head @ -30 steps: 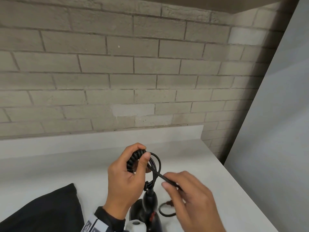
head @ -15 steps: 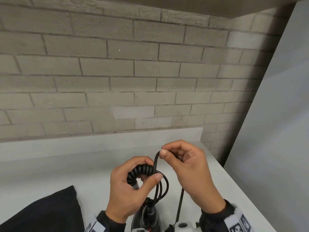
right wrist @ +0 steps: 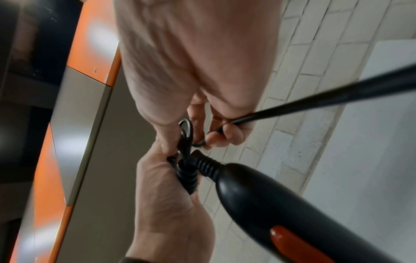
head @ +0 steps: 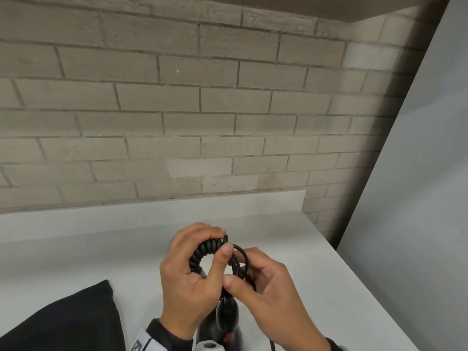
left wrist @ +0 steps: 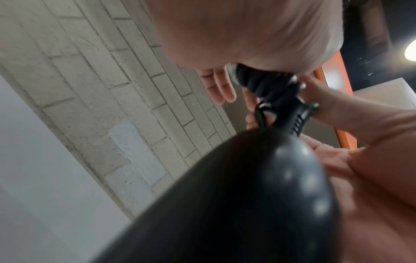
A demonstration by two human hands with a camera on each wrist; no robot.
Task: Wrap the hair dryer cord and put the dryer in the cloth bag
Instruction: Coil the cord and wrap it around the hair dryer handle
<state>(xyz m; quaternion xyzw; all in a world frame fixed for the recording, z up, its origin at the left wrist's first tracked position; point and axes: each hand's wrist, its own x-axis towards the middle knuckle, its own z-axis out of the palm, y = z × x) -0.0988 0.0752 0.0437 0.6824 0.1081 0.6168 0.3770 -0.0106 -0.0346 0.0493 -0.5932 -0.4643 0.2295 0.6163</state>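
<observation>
two hands at work above counter [head: 291,239], in front of brick wall [head: 202,110]. l hand [head: 187,282]: fingers curled round coiled cord [head: 202,252], thumb pressed against loops, clamped on the bundle. r hand [head: 268,292]: thumb and fingers pinched on straight run of cord, just beside l thumb; hands touching. from r wrist view: loose cord run [right wrist: 315,99] leads taut from r fingers [right wrist: 227,135] toward cam. dryer [head: 222,323] hangs below both hands, handle end up, ribbed strain relief [right wrist: 206,168] at l palm; red switch [right wrist: 292,240] on handle. off counter or resting on it: cannot tell. from l wrist view: dryer body [left wrist: 236,204] fills frame, blurred. black bag [head: 65,323] lies flat on counter, left of hands, apart from dryer. grey panel [head: 417,198] at right.
</observation>
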